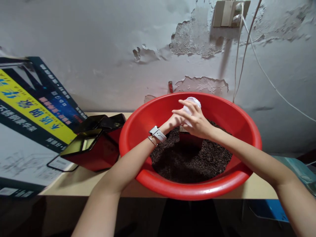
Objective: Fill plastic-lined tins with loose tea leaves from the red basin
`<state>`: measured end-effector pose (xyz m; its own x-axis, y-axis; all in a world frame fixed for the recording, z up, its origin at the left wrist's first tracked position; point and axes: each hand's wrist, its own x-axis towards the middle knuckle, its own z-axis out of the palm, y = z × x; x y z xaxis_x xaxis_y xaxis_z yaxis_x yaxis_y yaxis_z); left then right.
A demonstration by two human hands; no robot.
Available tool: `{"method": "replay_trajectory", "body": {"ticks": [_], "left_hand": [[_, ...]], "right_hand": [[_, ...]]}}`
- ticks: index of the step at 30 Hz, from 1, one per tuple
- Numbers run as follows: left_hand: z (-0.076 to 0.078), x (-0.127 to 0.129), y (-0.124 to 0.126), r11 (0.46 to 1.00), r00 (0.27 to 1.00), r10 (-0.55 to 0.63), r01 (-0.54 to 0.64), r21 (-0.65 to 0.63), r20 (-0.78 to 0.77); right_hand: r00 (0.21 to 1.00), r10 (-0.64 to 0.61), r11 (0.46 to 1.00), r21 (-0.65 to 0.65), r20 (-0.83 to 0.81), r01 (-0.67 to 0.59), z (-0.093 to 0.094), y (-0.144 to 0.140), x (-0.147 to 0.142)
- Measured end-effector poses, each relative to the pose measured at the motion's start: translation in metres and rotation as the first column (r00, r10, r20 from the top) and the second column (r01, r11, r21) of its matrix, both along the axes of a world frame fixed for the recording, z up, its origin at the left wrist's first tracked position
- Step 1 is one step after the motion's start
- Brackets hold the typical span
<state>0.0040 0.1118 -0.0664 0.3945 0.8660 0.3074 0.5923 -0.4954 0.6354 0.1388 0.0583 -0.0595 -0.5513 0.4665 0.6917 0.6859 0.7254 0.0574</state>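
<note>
Both my hands meet over the far middle of the red basin (pixel 153 115): right hand (pixel 195 123) closed around a small white bag (pixel 194 102), left hand (pixel 172 123) tucked behind it, grip unclear. Dark grain (pixel 190 161) lies directly beneath, on the bench (pixel 81 181).

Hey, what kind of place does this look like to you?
Probably a plain home or small workshop room, not a lab. The wall has peeling paint, a socket trails loose cables, and a red basin of dark grains sits on a simple table beside a printed box.
</note>
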Motion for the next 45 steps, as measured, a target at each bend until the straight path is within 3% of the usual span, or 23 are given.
{"method": "replay_trajectory", "body": {"ticks": [4,12,15,18,20,22,25,27,29,31,33,35,37,40,42,43,45], "left_hand": [[-0.002,-0.002,-0.012,0.999,0.999,0.030,-0.029,0.037,-0.027],[0.009,0.002,-0.008,0.999,0.999,-0.010,0.012,0.038,-0.040],[0.009,0.000,-0.002,0.999,1.000,-0.026,0.026,-0.021,-0.002],[0.009,-0.003,0.003,0.992,1.000,0.024,-0.022,-0.126,0.008],[0.013,-0.008,0.004,0.993,0.996,0.087,-0.089,-0.083,-0.032],[0.019,-0.014,0.004,0.988,0.984,0.148,-0.142,0.063,-0.103],[0.028,-0.022,0.003,0.962,0.949,0.198,-0.140,0.236,-0.246],[0.030,-0.023,0.003,0.953,0.927,0.192,-0.098,0.287,-0.321],[0.030,-0.021,0.003,0.959,0.911,0.173,-0.069,0.275,-0.375],[0.027,-0.019,0.005,0.981,0.881,0.149,-0.076,0.176,-0.449],[0.023,-0.018,0.008,0.994,0.835,0.108,-0.108,0.031,-0.539],[0.020,-0.018,0.011,0.986,0.808,0.050,-0.132,-0.097,-0.588],[0.019,-0.018,0.012,0.985,0.815,0.026,-0.121,-0.126,-0.579],[0.018,-0.014,0.008,0.996,0.844,0.084,-0.049,0.079,-0.530],[0.016,-0.008,0.005,0.974,0.862,0.078,0.042,0.222,-0.502],[0.013,-0.004,0.003,0.966,0.865,0.039,0.096,0.240,-0.501],[0.005,0.002,0.002,0.964,0.839,-0.073,0.198,0.179,-0.539]], "right_hand": [[0.987,0.129,0.992,-0.004,0.095,-0.130,-0.008,-0.007,-0.009],[0.977,0.211,0.977,0.030,-0.032,-0.210,-0.006,-0.002,-0.003],[0.989,0.140,0.990,0.029,-0.053,-0.139,-0.001,-0.001,-0.001],[0.989,-0.089,0.996,-0.012,-0.114,0.088,0.008,0.006,0.008],[0.954,-0.282,0.958,-0.074,-0.104,0.276,0.014,0.015,0.021],[0.897,-0.442,0.884,-0.175,-0.012,0.433,0.018,0.026,0.036],[0.823,-0.537,0.735,-0.376,0.185,0.564,0.018,0.042,0.055],[0.830,-0.494,0.678,-0.483,0.258,0.554,0.015,0.049,0.060],[0.861,-0.406,0.662,-0.550,0.307,0.508,0.010,0.052,0.059],[0.863,-0.305,0.643,-0.581,0.403,0.499,0.006,0.051,0.054],[0.814,-0.218,0.620,-0.568,0.538,0.541,0.004,0.048,0.048],[0.757,-0.159,0.627,-0.528,0.633,0.573,0.004,0.043,0.044],[0.732,-0.176,0.665,-0.469,0.658,0.581,0.005,0.038,0.042],[0.793,-0.263,0.795,-0.343,0.549,0.501,0.009,0.036,0.043],[0.864,-0.237,0.876,-0.287,0.444,0.388,0.013,0.037,0.043],[0.890,-0.194,0.899,-0.289,0.413,0.330,0.013,0.037,0.042],[0.906,-0.112,0.890,-0.365,0.408,0.274,0.010,0.038,0.040]]}}
